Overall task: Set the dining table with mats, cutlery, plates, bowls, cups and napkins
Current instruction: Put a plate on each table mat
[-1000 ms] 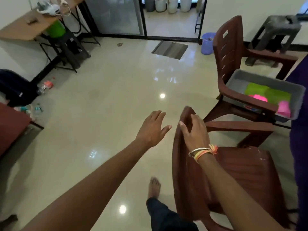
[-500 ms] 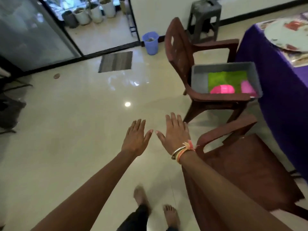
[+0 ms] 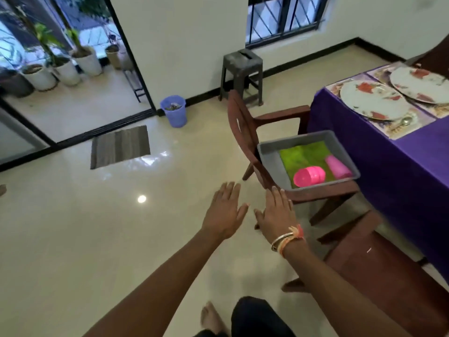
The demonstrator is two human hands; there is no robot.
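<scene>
1. Head view: the fingers (image 3: 229,194) of the left hand (image 3: 224,214) are straight and a little spread, released and holding nothing, palm down over the floor (image 3: 97,227)
2. The right hand (image 3: 277,215) is just beside it, its fingers likewise straight and empty. Their tips are at the near arm of the far chair (image 3: 243,132), though I cannot tell if they touch it. Bangles (image 3: 285,239) circle the wrist
3. A grey tray (image 3: 266,152) sits on that chair's seat, close to the table (image 3: 388,171) with its purple cloth
4. In the tray a green cloth (image 3: 303,155) lies flat. On it a pink cup (image 3: 309,176) lies on its side by the near wall, and a second cup (image 3: 337,167) lies tipped over at the right wall
5. On the table two flowered plates (image 3: 374,100) lie side by side on mats (image 3: 401,131), and a spoon (image 3: 408,121) lies just beside the nearer plate
6. A near chair (image 3: 388,276) stands by the table, lower right
7. Further off are a grey stool (image 3: 243,66) under the window, a blue bin (image 3: 173,110), a striped doormat (image 3: 120,147) and potted plants (image 3: 85,60) beyond the doorway
</scene>
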